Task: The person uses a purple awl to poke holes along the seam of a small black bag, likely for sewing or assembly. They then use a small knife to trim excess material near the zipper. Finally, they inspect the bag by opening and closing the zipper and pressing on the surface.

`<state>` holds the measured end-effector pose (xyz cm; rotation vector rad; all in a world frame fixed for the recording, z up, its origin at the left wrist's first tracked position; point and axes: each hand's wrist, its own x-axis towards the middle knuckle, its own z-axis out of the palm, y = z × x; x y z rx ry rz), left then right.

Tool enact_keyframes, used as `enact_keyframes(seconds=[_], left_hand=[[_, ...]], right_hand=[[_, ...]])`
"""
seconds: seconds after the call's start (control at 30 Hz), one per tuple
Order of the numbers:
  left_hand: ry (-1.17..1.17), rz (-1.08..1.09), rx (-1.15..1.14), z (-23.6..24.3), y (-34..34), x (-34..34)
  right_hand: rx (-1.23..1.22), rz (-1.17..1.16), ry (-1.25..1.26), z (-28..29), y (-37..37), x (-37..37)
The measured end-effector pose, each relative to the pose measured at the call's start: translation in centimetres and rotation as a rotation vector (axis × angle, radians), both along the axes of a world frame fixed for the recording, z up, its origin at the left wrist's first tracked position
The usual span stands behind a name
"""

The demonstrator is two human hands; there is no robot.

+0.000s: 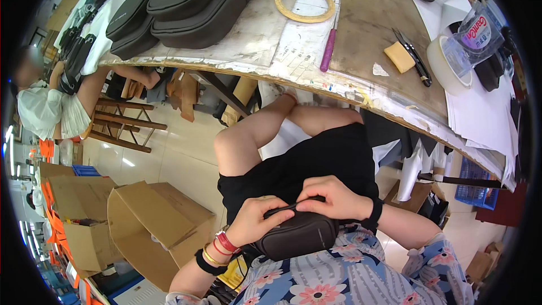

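Observation:
A small dark zip case [302,238] with rounded corners rests on my lap, against my flowered top. My left hand [255,221] pinches a dark strip along the case's upper edge, thumb on the near side. Close beside it, my right hand [334,197] pinches the same edge between thumb and fingers. Whether the strip is a handle or the zip edge I cannot tell. The fingertips of both hands are only a short way apart, and the fingers partly hide the strip.
The worktable [243,59] bears dark cases [195,14], a tape ring [280,8], a purple-handled tool [327,51], a yellow block [399,57], black snips [416,59] and a white tub [437,62]. Cardboard boxes [138,214] and a wooden stool [121,126] stand left, near another person [39,110].

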<state>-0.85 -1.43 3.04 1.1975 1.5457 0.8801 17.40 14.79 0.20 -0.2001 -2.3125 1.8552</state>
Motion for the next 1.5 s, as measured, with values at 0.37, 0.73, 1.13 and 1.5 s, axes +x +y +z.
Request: enact_keyframes(seconds=[0.37,0.73,1.13,1.5], left_hand=[[0.084,0.252,0.014,1.2,-2.4,0.4],[0.054,0.231,-0.076,-1.4,-1.9,-0.3],[0.196,0.724,0.28,-2.6,-3.6,2.2],[0.656,0.086,0.274,3.5,-1.1,-0.9]], right_hand=[[0.832,0.037,0.108,4.7,0.2,0.5],[0.631,0.04,0.327,0.7,0.6,-0.6],[-0.57,-0.046,-0.058,0.6,0.8,0.9],[-0.464,0.002,0.027,0.1,0.4,0.1]])
